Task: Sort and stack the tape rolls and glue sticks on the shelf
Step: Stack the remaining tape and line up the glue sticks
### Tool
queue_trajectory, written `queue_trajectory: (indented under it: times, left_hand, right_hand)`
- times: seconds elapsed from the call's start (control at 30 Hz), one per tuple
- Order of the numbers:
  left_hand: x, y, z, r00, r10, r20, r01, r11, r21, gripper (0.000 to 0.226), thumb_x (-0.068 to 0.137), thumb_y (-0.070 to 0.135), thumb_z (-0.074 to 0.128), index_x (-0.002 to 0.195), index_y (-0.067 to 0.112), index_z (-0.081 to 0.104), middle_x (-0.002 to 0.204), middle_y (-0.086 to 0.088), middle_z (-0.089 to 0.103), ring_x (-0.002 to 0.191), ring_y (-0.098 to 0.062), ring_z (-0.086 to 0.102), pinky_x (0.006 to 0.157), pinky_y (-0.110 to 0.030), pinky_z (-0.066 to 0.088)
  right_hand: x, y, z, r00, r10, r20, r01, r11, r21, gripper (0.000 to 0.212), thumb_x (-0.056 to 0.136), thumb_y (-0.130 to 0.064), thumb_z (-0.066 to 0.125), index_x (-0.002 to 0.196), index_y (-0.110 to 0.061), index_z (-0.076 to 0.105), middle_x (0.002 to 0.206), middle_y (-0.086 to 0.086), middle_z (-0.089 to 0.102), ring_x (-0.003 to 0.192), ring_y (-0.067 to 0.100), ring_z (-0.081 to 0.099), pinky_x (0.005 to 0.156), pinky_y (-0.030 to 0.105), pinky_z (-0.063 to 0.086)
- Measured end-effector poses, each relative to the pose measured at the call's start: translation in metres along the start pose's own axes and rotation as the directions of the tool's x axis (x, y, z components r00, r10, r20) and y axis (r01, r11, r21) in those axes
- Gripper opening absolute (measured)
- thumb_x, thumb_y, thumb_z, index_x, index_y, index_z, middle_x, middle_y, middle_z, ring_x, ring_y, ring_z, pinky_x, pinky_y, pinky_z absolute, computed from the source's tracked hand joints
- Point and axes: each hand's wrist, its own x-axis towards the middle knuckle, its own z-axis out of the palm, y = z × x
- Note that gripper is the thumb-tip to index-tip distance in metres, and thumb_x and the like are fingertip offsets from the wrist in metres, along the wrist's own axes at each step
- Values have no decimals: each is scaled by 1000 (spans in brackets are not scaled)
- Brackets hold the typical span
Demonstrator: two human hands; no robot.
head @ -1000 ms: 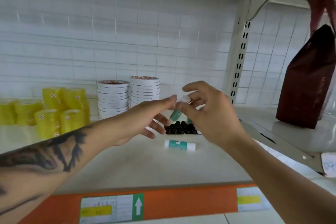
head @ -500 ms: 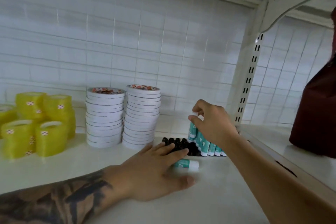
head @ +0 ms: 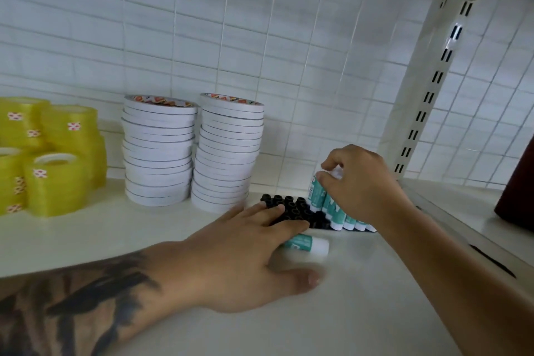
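At about nine o'clock in the view, a cluster of translucent yellow tape rolls (head: 49, 153) stands on the smooth white shelf (head: 361, 298), stacked with their open cores facing up and small red-and-white labels on their glossy sides. Just to their right stand two tall stacks of flat white tape rolls (head: 193, 150), thin discs piled with their axes vertical, the top rolls showing orange printed labels. The two stacks are just beside each other, against the white tiled wall (head: 260, 37).

The tattooed left hand (head: 248, 257) lies palm down on the shelf at roughly six o'clock, fingers straight and spread narrowly, thumb pressed flat on the surface. Its fingertips (head: 300, 227) cover one end of a loose teal-and-white glue stick (head: 310, 244), a small plastic cylinder lying on its side with its long axis running left to right, its white end pointing toward three o'clock. Behind the fingers sits a block of small black cylindrical caps (head: 291, 206), packed upright.

At about three o'clock, the right hand (head: 361, 182) curls its fingers round the top of an upright teal glue stick (head: 316, 191), long axis vertical, at the back of a row of upright teal-and-white glue sticks (head: 344, 218). A white slotted metal upright (head: 427, 89) rises behind the hand, and a dark red object (head: 517, 196) sits at the right edge.
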Motion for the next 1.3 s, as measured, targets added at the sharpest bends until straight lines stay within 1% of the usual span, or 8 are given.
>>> queue_trajectory:
  times: [0.17, 0.3, 0.47, 0.63, 0.83, 0.97, 1.13, 1.3]
  left_hand:
    - [-3, 2, -2, 997, 44, -65, -41, 998, 49, 81, 88, 85, 30, 158, 47, 17, 166, 19, 14, 152, -2, 2, 126, -32, -1]
    - [-4, 5, 0, 970, 72, -233, -51, 994, 95, 54, 97, 69, 37, 141, 40, 47, 140, 20, 42, 138, -4, 28, 121, -30, 14]
    - [-4, 7, 0, 964, 63, -258, -43, 996, 83, 41, 103, 55, 39, 138, 38, 52, 149, 16, 36, 142, -8, 24, 120, -30, 13]
    - [-4, 4, -5, 915, 37, -401, -44, 999, -8, 23, 100, 51, 49, 117, 39, 61, 107, 17, 55, 105, -5, 50, 100, -33, 36]
    - [-9, 5, -24, 828, -173, -533, -174, 825, -538, 13, 97, 47, 61, 102, 39, 70, 87, 5, 73, 79, -15, 67, 77, -38, 52]
    - [-9, 12, -27, 798, -223, -561, -215, 763, -609, 15, 98, 46, 58, 99, 36, 70, 80, 10, 73, 75, -12, 68, 79, -44, 56]
    - [-8, 15, -26, 836, -199, -511, -213, 741, -637, 13, 99, 49, 57, 106, 40, 63, 87, 1, 76, 79, -21, 71, 79, -51, 56]
    - [-8, 13, -22, 922, -126, -365, -89, 850, -519, 27, 98, 59, 49, 116, 41, 57, 93, 15, 71, 86, -3, 67, 77, -28, 55]
  right_hand:
    - [-5, -3, -6, 999, -12, 46, 13, 1000, -28, 33, 96, -43, 63, 124, -25, 66, 130, -6, 60, 123, 21, 55, 109, 44, 40]
    - [-13, 3, -8, 994, -109, 33, 109, 994, -20, 45, 94, -50, 63, 134, -29, 62, 141, -10, 53, 131, 14, 48, 114, 41, 36]
    - [-25, -8, -21, 962, -186, -200, 229, 948, 219, 7, 93, -38, 69, 94, -33, 74, 94, -18, 69, 89, -8, 59, 73, 2, 39]
    - [-38, -19, -21, 982, -190, 1, 172, 890, 422, 17, 91, -35, 74, 74, -30, 74, 66, -7, 71, 58, 7, 64, 56, 16, 48]
    - [-41, -27, -26, 993, -111, -36, 109, 779, 618, 17, 91, -40, 72, 85, -27, 80, 75, -7, 76, 71, 9, 73, 71, 36, 62]
    - [-44, -39, -27, 996, -26, -89, 86, 611, 787, 14, 88, -31, 77, 90, -17, 75, 70, -3, 76, 62, 7, 71, 56, 24, 58]
    - [-44, -42, -27, 991, -12, -131, 118, 525, 843, 20, 84, -23, 80, 86, -4, 72, 70, 3, 76, 59, 11, 70, 56, 19, 53]
    - [-43, -33, -30, 984, -142, -112, 175, 593, 786, 13, 82, -15, 83, 85, -8, 73, 76, 4, 76, 69, 16, 72, 66, 24, 58]
